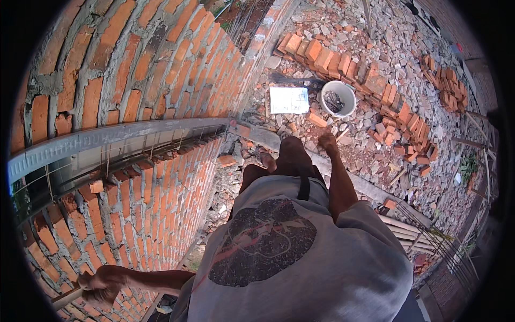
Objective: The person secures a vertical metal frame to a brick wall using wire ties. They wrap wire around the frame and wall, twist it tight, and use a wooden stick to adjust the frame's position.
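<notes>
At the lower left my left hand (102, 285) is wrapped round a pale wooden pole (67, 299), beside the brick wall (123, 231). Only a short length of the pole shows before the dark rim of the picture. My right hand (328, 144) hangs ahead of my right knee with its fingers curled in, and nothing shows in it. Beyond that hand stands a white bucket (351, 102) with dark contents I cannot make out. Left of the bucket lies a white sheet or board (289, 101) with drawn lines.
A long row of stacked bricks (370, 80) runs across the rubble (429, 155) beyond the bucket. A grey concrete beam (123, 130) crosses the wall on the left. At the right are wooden poles (399, 229) and thin rods (450, 249). A plank-like strip (370, 188) crosses the ground.
</notes>
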Motion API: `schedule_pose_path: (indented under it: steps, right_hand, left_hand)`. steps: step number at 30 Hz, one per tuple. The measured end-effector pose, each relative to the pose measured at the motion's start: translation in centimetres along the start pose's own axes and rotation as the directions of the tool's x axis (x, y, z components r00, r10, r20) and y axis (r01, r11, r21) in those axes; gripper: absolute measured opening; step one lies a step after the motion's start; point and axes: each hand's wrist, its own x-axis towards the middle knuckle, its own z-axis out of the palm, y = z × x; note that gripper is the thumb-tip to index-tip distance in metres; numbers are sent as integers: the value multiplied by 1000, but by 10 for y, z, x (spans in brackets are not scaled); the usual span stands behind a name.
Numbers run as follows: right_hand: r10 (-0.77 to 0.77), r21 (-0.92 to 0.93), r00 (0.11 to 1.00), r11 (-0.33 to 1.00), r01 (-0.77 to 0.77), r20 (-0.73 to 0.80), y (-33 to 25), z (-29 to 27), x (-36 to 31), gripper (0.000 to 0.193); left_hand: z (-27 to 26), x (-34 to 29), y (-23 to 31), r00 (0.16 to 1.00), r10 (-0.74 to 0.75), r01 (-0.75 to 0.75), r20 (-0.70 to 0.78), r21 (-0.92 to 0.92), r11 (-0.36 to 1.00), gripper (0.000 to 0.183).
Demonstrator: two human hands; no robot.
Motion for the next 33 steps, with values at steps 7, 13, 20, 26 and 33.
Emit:
schedule_pose_path:
  steps: [7, 13, 20, 26, 33]
  right_hand:
    - [320, -322, 931, 912, -253, 175, 68, 92, -98, 20]
    - [218, -661, 779, 685, 306, 588, 116, 138, -99, 15]
    - [678, -404, 580, 735, -545, 451, 188, 236, -17, 25]
    - [655, -400, 637, 755, -520, 407, 228, 294, 63, 20]
    - [534, -339, 779, 836, -430, 328, 283, 253, 31, 23]
  left_hand:
    - [-34, -285, 161, -48, 68, 499, 997, -35, 866, 11]
    - [-139, -457, 141, -751, 97, 412, 653, 349, 841, 3]
    - [-233, -519, 115, -931, -105, 136, 350, 598, 790, 24]
    - [-254, -538, 132, -973, -123, -6, 194, 513, 858, 31]
    - [-225, -585, 148, -983, -97, -2, 157, 517, 856, 25]
